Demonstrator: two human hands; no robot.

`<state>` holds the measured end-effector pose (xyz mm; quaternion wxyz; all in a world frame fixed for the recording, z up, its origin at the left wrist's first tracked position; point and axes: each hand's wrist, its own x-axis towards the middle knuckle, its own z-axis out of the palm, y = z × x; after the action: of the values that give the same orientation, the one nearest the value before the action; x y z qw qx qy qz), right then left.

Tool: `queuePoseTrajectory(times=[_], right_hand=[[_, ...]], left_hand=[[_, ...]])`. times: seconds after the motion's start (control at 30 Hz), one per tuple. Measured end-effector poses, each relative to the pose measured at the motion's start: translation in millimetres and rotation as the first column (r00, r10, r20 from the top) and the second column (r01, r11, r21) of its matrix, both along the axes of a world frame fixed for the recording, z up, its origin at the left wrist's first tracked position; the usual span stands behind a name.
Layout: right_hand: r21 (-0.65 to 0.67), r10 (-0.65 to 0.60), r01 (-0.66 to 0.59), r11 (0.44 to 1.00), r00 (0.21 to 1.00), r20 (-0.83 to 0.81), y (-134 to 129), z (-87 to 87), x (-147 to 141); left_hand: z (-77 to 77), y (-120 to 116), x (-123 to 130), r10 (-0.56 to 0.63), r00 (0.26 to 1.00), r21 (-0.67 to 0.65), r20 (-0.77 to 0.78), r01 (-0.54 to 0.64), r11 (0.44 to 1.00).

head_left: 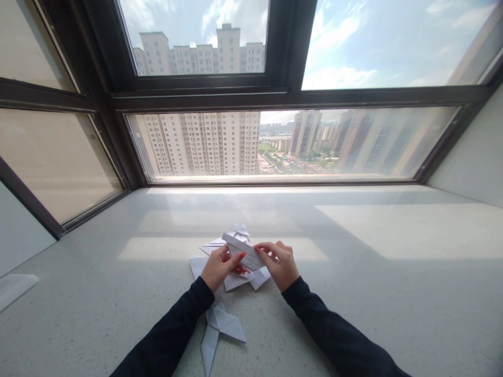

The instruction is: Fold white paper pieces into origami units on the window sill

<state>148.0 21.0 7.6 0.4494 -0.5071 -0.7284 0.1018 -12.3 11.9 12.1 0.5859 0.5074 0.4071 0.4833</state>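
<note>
A folded white paper piece (pixel 244 252) is held up between my two hands, over several other folded white papers (pixel 236 283) on the pale speckled surface. My left hand (pixel 220 266) grips its left part, with the thumb on top and fingers beneath. At its right end, my right hand (pixel 278 262) pinches the edge between thumb and fingertips. Nearer to me, beside my left sleeve, lies a separate folded paper shape (pixel 223 323) with pointed arms.
The speckled sill (pixel 373 293) spreads around the papers, with sunlight patches on it. A dark window frame (pixel 291 99) borders its far side. A white object (pixel 15 288) lies at the left edge.
</note>
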Motion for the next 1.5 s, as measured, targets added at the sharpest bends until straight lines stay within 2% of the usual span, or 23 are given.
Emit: queuePoseTrajectory(times=[0.2,0.4,0.5,0.57,0.7,0.77,0.8,0.87,0.97,1.0,1.07,1.17,1.27,1.4,1.5], right_hand=[[0.008,0.011,-0.012,1.0,0.999,0.035,-1,0.7,0],[0.119,-0.068,0.069,0.991,0.998,-0.013,6,-5.2,2],[0.013,0.008,-0.007,1.0,0.995,-0.096,11,-9.6,4],[-0.039,0.065,-0.072,0.997,0.985,-0.161,12,-10.8,4],[0.014,0.122,-0.121,0.992,0.979,-0.163,8,-9.1,3],[0.055,0.119,-0.111,0.992,0.978,-0.172,6,-7.3,2],[0.074,0.112,-0.1,0.992,0.977,-0.18,5,-6.4,2],[0.111,0.112,-0.095,0.989,0.982,-0.154,3,-4.6,1],[0.124,0.174,-0.176,0.977,0.984,0.027,0,-4.1,-1],[0.115,0.197,-0.208,0.971,0.975,0.104,-2,-5.0,-3],[0.078,0.231,-0.258,0.963,0.939,0.256,-4,-9.1,-7],[-0.018,0.255,-0.274,0.961,0.865,0.431,-8,-17.5,-13],[-0.11,0.276,-0.255,0.961,0.833,0.48,-7,-21.4,-15],[-0.075,0.273,-0.263,0.962,0.895,0.354,-4,-15.5,-11],[0.011,0.218,-0.221,0.975,0.968,0.123,-1,-8.7,-6]], left_hand=[[-0.1,-1,1,0.001,1.0,0.006,-0.017,-0.001,1.0],[5.9,-1,-3,0.116,0.991,0.079,-0.06,-0.111,0.991],[9.0,0,-5,0.148,0.987,0.103,-0.054,-0.142,0.984],[8.4,0,-4,0.127,0.991,0.103,-0.042,-0.123,0.987],[5.3,0,-2,0.039,0.998,0.079,-0.039,-0.036,0.996],[6.7,2,-7,0.08,0.996,0.101,-0.043,-0.075,0.992],[8.5,4,-12,0.142,0.989,0.126,-0.037,-0.136,0.983],[13.1,11,-26,0.329,0.944,0.174,0.015,-0.326,0.929],[18.2,23,-50,0.611,0.762,0.12,0.216,-0.641,0.758],[18.4,26,-56,0.659,0.7,0.076,0.274,-0.699,0.711],[16.6,29,-62,0.7,0.627,-0.008,0.342,-0.743,0.67],[11.8,30,-60,0.687,0.631,-0.076,0.36,-0.714,0.696],[9.2,30,-55,0.661,0.666,-0.09,0.345,-0.678,0.73],[9.5,29,-54,0.649,0.687,-0.079,0.326,-0.665,0.743],[10.5,29,-55,0.652,0.691,-0.074,0.313,-0.667,0.742]])
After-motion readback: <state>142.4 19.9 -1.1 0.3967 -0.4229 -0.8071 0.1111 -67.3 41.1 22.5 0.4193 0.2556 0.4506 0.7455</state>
